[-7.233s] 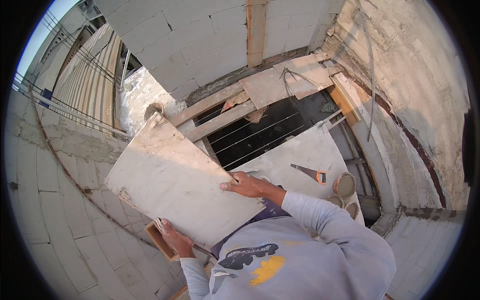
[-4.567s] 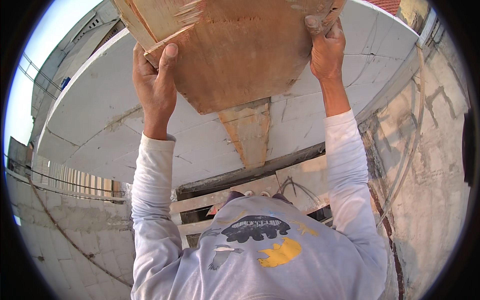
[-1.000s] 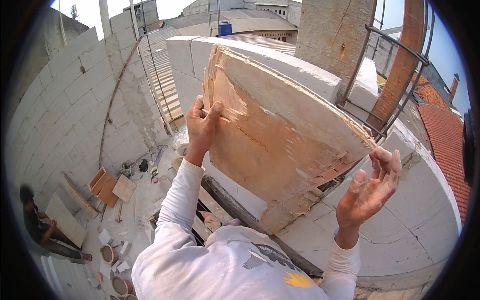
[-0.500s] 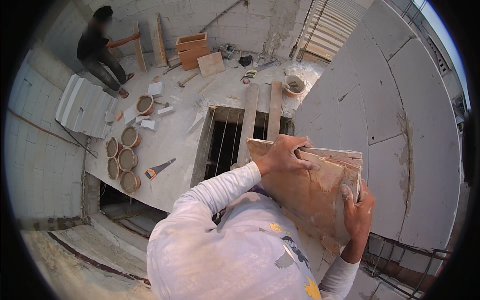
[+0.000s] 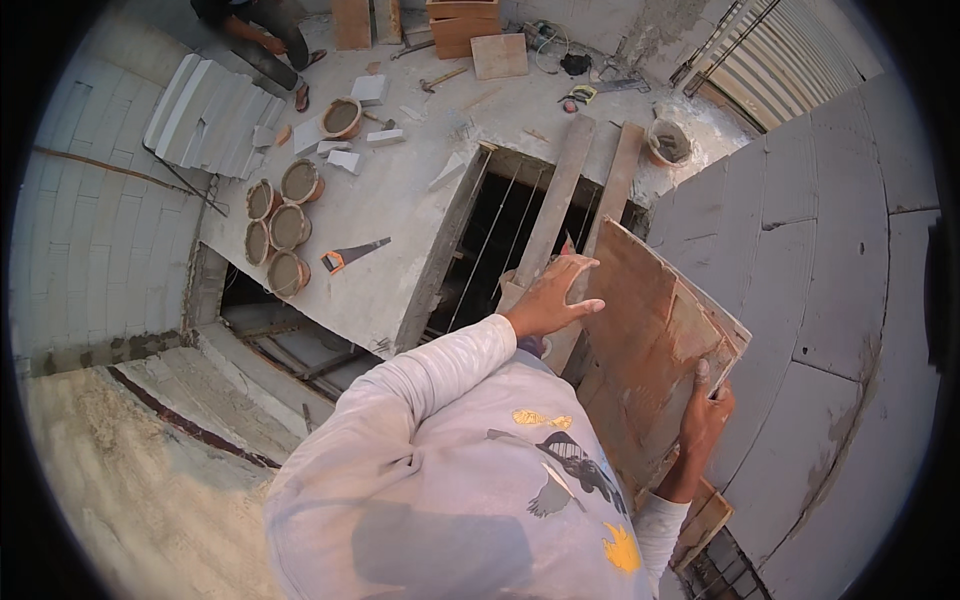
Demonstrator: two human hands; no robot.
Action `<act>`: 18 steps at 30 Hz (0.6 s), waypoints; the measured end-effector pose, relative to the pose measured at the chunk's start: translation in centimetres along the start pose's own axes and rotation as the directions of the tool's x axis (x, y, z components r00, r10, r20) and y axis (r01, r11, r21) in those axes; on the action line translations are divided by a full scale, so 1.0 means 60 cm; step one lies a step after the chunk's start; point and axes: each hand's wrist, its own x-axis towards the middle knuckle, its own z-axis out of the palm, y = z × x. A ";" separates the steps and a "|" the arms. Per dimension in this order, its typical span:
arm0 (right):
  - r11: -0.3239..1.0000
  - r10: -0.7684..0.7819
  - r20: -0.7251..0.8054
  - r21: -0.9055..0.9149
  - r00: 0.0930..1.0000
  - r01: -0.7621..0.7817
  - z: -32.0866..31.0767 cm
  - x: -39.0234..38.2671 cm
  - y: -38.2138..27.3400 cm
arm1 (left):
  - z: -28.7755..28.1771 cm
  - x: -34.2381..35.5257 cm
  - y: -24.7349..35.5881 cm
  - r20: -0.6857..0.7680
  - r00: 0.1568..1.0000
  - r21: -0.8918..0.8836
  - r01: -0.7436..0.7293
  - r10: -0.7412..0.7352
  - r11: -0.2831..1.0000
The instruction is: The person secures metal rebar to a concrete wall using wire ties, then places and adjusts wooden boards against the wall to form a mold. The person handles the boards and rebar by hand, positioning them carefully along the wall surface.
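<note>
A worn plywood board (image 5: pixel 645 335), its reddish-brown face stained, stands tilted in front of me on the right. My right hand (image 5: pixel 706 420) is closed around its right edge, thumb on the near face. Beyond it, my left hand (image 5: pixel 553 298) is open, thumb and fingers apart, just left of the board's upper left corner and holding nothing. Below that hand, two planks (image 5: pixel 562 205) span a dark floor opening (image 5: pixel 490 225) crossed by thin bars. The board hides part of the far plank and the wall behind.
Several buckets of mortar (image 5: pixel 290 227), a handsaw (image 5: pixel 352 254) and loose white blocks (image 5: pixel 370 90) lie on the concrete floor at left. Another floor opening (image 5: pixel 260 310) is nearer left. A grey block wall (image 5: pixel 790 260) rises at right. A co-worker (image 5: pixel 270 30) stands far left.
My left hand has let go of the board's top edge and moved left of it. The board has turned in my right hand. My view has shifted. The co-worker's hand has left the upright board.
</note>
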 end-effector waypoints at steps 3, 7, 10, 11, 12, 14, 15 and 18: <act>1.000 -0.021 -0.024 0.021 0.999 0.021 0.057 0.037 0.032 | -0.062 -0.111 -0.121 0.020 0.944 0.089 0.327 -0.330 0.941; 0.999 0.029 -0.026 0.034 0.999 -0.028 0.118 0.077 0.080 | -0.133 -0.298 -0.291 -0.222 0.737 -0.005 0.654 -0.638 0.757; 0.975 0.026 -0.091 0.221 0.995 -0.006 0.159 0.092 0.087 | -0.183 -0.394 -0.355 -0.370 0.417 -0.130 0.862 -0.830 0.491; 0.967 0.041 -0.099 0.253 0.994 -0.014 0.174 0.096 0.081 | -0.194 -0.429 -0.394 -0.363 0.391 -0.065 0.895 -0.846 0.442; 0.958 0.065 -0.110 0.286 0.992 -0.031 0.187 0.097 0.077 | -0.207 -0.456 -0.433 -0.353 0.367 0.010 0.921 -0.861 0.389; 0.927 0.120 -0.113 0.367 0.986 -0.071 0.222 0.104 0.046 | -0.237 -0.466 -0.468 -0.183 0.333 0.064 0.943 -0.925 0.327; 0.903 0.160 -0.102 0.417 0.982 -0.104 0.246 0.105 0.015 | -0.248 -0.463 -0.495 -0.106 0.331 0.110 0.941 -0.938 0.320; 0.872 0.263 -0.176 0.465 0.949 -0.155 0.361 0.137 -0.039 | -0.313 -0.413 -0.591 0.011 0.351 0.250 0.905 -0.936 0.343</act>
